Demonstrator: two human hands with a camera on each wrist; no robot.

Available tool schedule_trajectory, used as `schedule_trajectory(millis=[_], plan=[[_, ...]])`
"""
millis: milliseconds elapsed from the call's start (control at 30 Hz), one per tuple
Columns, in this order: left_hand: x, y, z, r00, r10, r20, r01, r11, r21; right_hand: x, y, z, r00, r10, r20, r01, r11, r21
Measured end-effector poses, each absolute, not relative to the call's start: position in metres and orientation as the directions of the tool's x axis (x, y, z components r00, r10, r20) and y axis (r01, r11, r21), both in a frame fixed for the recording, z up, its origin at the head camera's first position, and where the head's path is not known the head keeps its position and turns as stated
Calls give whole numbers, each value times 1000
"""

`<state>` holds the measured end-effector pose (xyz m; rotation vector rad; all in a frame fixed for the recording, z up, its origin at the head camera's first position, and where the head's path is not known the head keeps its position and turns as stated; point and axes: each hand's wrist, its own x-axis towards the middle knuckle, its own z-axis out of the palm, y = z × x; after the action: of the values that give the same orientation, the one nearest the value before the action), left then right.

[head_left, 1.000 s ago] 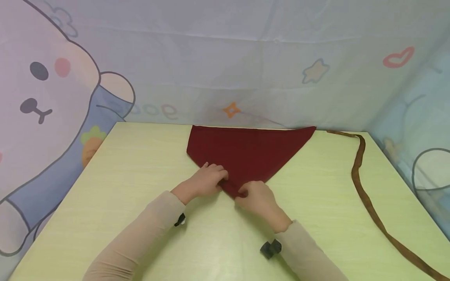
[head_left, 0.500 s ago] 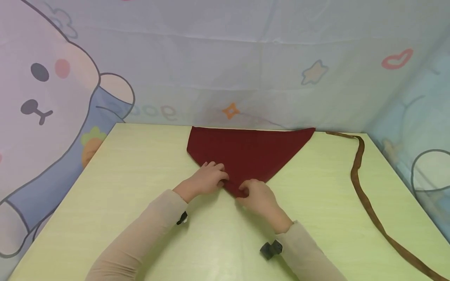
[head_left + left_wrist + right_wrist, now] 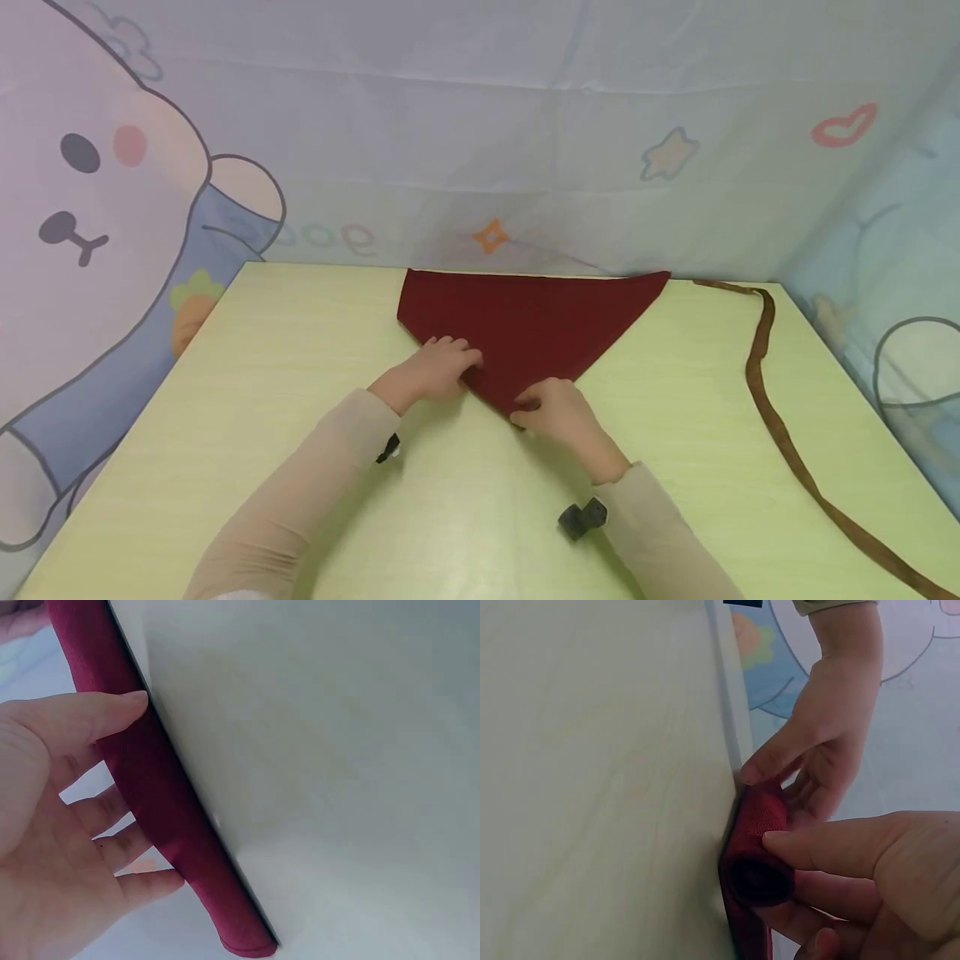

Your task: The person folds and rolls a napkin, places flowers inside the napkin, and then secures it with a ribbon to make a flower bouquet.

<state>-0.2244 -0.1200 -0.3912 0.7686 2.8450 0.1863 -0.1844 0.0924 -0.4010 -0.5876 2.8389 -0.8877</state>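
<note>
A dark red cloth point(image 3: 525, 325) lies against the back edge of the table, its near left edge rolled into a tube. Thumb in front and fingers over the far side, my left hand point(image 3: 438, 369) grips that rolled edge. In the left wrist view the roll point(image 3: 161, 791) runs between the thumb and the spread fingers. My right hand point(image 3: 561, 417) pinches the roll at the cloth's near corner. The right wrist view shows the roll's open round end point(image 3: 759, 881) between thumb and fingers, with the left hand point(image 3: 825, 742) farther along it.
A long brown strip point(image 3: 780, 425) trails down the right side of the pale wooden table point(image 3: 420, 517). A printed curtain point(image 3: 465, 125) hangs right behind the table's back edge, and another stretch point(image 3: 915, 250) hangs along the right.
My left hand has shifted slightly left and away along the rolled edge. My right hand and the cloth's near corner have moved a little to the right.
</note>
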Motion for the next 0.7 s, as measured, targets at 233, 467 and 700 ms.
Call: schedule_trajectory(millis=[233, 467, 700], plan=[[-233, -139, -391, -859, 490, -146, 455, 863, 219, -190, 98, -401, -917, -397, -31, -298, 734, -610], [-235, -149, -390, -831, 544, -115, 493, 816, 303, -193, 105, -403, -900, -433, -55, -302, 707, -640], [-221, -147, -385, -817, 561, -134, 516, 815, 263, -191, 115, -400, -858, -502, -109, -321, 689, -650]])
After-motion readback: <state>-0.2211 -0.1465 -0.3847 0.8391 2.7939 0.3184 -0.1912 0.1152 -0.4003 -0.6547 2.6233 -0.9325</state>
